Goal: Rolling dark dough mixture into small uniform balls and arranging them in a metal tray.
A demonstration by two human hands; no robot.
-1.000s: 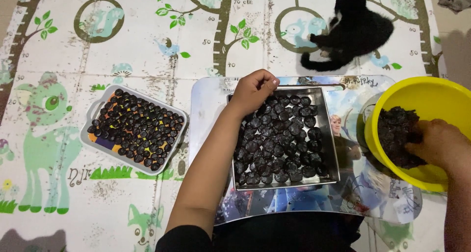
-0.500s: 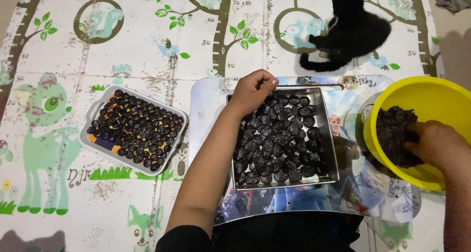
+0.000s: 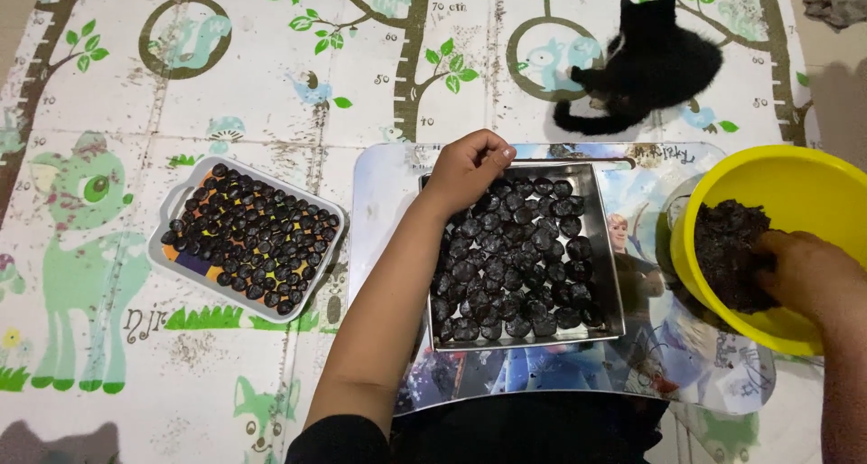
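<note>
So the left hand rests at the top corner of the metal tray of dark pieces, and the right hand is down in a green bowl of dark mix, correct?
Not quite: the bowl is yellow, not green, as the head view shows. The rest holds: the left hand rests at the top corner of the metal tray of dark pieces, and the right hand is down in the bowl's dark mix.

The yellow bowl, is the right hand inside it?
Yes, the right hand reaches into the yellow bowl and rests on the dark mass that lies in it.
</note>
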